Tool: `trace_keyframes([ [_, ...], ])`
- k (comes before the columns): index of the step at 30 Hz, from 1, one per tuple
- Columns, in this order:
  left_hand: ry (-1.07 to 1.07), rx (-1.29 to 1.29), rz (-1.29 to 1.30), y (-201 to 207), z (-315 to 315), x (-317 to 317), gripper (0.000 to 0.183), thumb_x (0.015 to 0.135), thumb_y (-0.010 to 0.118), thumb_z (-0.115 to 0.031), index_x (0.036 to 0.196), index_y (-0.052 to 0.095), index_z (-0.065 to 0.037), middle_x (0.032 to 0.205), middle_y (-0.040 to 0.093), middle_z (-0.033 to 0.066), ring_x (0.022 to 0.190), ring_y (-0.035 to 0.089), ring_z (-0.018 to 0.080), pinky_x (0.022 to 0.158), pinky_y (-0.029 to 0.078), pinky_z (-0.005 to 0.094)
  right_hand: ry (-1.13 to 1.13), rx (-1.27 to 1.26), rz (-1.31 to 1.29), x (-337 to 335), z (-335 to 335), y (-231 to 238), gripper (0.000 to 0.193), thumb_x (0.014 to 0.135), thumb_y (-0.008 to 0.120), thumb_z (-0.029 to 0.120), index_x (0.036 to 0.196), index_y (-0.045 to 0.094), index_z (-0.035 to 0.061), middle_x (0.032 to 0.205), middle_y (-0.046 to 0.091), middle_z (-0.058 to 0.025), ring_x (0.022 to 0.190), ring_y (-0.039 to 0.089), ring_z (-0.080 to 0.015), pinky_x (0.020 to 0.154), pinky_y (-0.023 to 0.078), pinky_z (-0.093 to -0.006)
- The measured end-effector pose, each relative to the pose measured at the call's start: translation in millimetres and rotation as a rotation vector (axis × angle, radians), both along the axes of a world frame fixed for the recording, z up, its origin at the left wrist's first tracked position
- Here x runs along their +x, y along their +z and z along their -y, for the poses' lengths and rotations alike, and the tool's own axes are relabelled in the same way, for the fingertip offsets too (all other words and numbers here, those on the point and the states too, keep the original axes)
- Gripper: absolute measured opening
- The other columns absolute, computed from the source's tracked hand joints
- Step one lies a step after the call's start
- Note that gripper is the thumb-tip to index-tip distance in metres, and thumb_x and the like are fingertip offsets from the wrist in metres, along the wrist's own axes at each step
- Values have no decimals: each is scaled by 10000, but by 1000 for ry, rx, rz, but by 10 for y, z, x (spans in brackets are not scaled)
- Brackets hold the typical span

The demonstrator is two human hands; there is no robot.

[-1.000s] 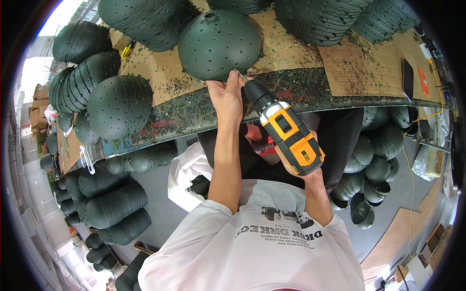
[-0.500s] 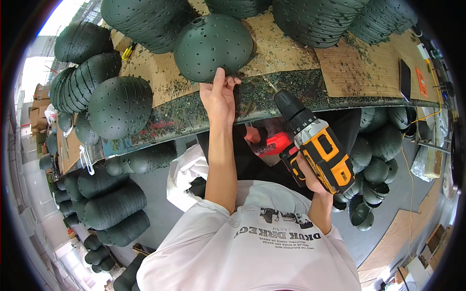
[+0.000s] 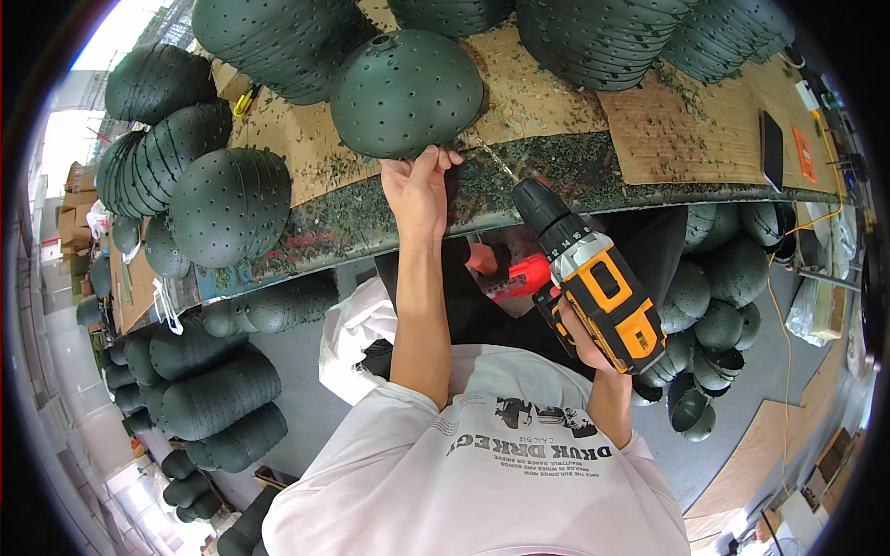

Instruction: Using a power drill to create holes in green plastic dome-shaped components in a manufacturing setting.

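Observation:
A dark green plastic dome [image 3: 408, 93], dotted with small holes, rests on the worktable near its front edge. At its lower rim is my left hand [image 3: 419, 190], thumb and fingers closed together on the edge; the fingertips are partly hidden. My right hand [image 3: 582, 338] grips a yellow-and-black cordless drill [image 3: 607, 292] by its handle, much of the hand lying behind the tool. From the chuck, a thin drill bit [image 3: 498, 160] points up and left. Its tip stands just right of my left hand and the dome, apart from both.
Stacks of nested green domes [image 3: 593, 42] line the table's far side, with more domes [image 3: 232, 206] at left. Green shavings litter the cardboard [image 3: 667, 139]. A phone [image 3: 771, 150] lies at right. Below are further domes [image 3: 218, 394] and a white bag [image 3: 357, 324].
The drill has moved slightly up and left, its bit nearer the dome. My left thumb has slid down from the dome's face to its rim.

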State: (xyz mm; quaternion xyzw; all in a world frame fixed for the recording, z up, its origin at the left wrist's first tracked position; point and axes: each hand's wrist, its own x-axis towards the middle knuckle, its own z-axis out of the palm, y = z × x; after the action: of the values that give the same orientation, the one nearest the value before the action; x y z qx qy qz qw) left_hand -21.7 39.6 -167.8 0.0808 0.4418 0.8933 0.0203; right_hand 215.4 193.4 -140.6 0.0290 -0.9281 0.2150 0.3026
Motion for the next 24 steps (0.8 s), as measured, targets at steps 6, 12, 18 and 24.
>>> trace_keyframes([
  [6,92,24,99,54,63,-16,221,947,616,-1,1141,530,-63,971,635,25,732,560,119,699,498,330,-42,125,203,162,-90,-254,194,792,728,-32,983,717,2,913,733,-64,815,700,-160,746,550,-292],
  [12,-73,31,44,213,343,125,236,942,653,-47,1149,543,-78,982,653,15,740,563,101,693,458,290,-70,72,133,246,-182,-132,332,784,737,67,1098,745,175,1053,733,-40,938,720,-223,874,571,-387],
  [18,-142,-137,166,292,754,111,217,932,666,-81,1124,573,-44,972,678,40,798,622,124,732,494,308,-106,-206,187,258,-181,-46,249,673,768,42,897,794,146,978,741,-89,914,718,-275,870,568,-392],
  [24,-235,-160,183,285,1124,-13,445,906,654,-31,1270,410,45,1031,670,137,873,676,206,771,542,360,-40,-288,171,257,-165,-76,245,711,740,-25,926,778,87,989,739,-112,914,719,-275,849,570,-377],
])
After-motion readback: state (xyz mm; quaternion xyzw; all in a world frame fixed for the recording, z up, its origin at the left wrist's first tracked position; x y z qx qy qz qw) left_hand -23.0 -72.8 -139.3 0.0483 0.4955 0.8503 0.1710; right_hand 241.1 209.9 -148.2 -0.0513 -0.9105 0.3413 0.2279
